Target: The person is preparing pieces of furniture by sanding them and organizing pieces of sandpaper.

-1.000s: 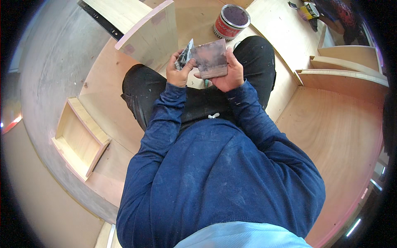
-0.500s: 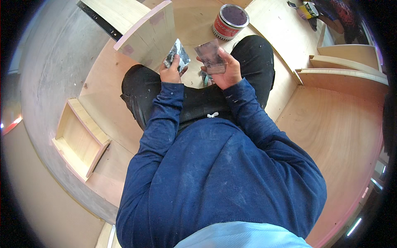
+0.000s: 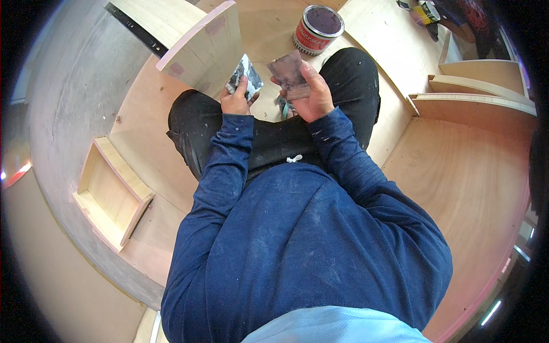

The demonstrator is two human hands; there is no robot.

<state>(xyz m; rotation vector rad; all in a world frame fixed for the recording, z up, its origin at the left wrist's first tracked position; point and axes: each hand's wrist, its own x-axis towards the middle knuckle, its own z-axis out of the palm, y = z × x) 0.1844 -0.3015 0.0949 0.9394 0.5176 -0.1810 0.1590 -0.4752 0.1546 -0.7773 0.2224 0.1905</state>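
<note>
Between my knees, my left hand [image 3: 235,103] grips a small flat putty spreader [image 3: 246,73] smeared with white and dark grey; the thumb lies across its face. Facing it, my right hand [image 3: 318,100] holds a second, mauve-grey putty spreader [image 3: 287,71], a thin rectangular plate with a thicker lower edge. A small gap separates the two plates. Beyond the right hand stands an open red can [image 3: 311,43] with purplish-grey filler inside. Just ahead of the left hand rises a drawer front [image 3: 209,43] with pinkish filler patches.
A shallow wooden drawer [image 3: 110,191] lies on the left. On the right are stacked curved wooden drawer parts [image 3: 474,104] and a broad plywood panel [image 3: 457,171]. Part of another person [image 3: 477,26] shows at the far right, near a yellow-and-black object [image 3: 426,14].
The right hand's spreader has turned and shifted slightly upward, and the right thumb has moved up with it. My left hand has stayed nearly still.
</note>
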